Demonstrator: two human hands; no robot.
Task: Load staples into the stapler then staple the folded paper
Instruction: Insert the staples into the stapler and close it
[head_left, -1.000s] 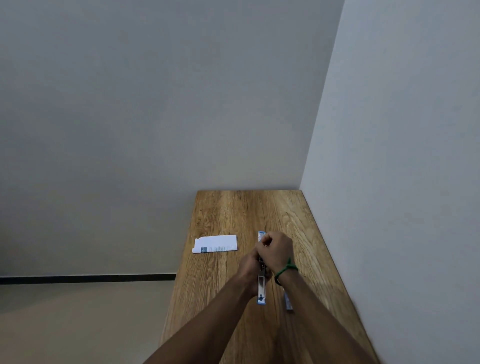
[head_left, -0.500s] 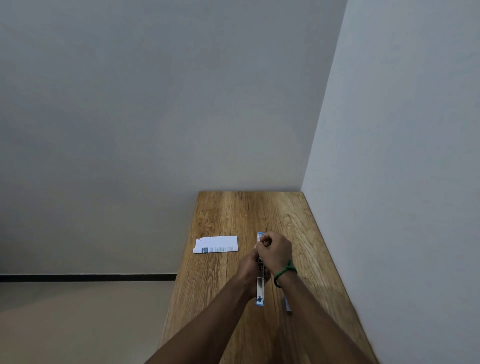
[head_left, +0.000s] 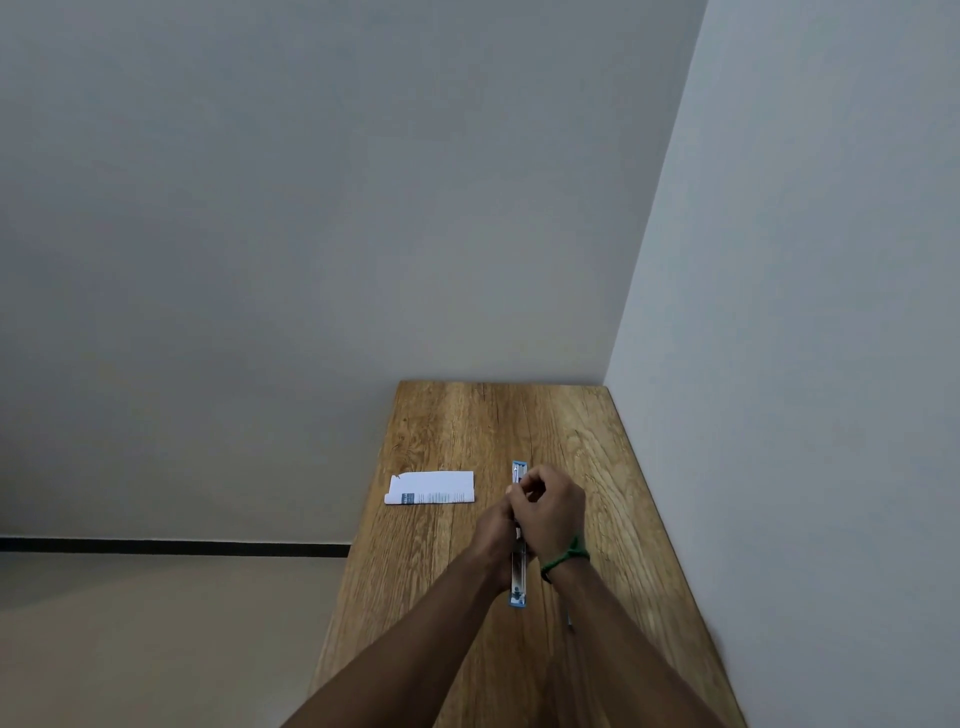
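Observation:
A slim blue stapler (head_left: 518, 582) lies opened out lengthwise on the wooden table (head_left: 519, 421), its far tip showing beyond my fingers. My left hand (head_left: 493, 525) grips its middle from the left side. My right hand (head_left: 550, 506), with a green band on the wrist, is curled over the stapler from the right, its fingertips pinched together at the far half. Whatever the fingertips pinch is hidden. The folded white paper (head_left: 431, 487), printed along its near edge, lies flat to the left of my hands, untouched.
A small thin grey item (head_left: 569, 618) lies on the table beside my right forearm. Walls close off the table at the back and along the right. The table's left edge drops to a beige floor (head_left: 156, 634).
Both hands stay on the stapler at the same spot. Only the right fingertips have shifted slightly over its far half.

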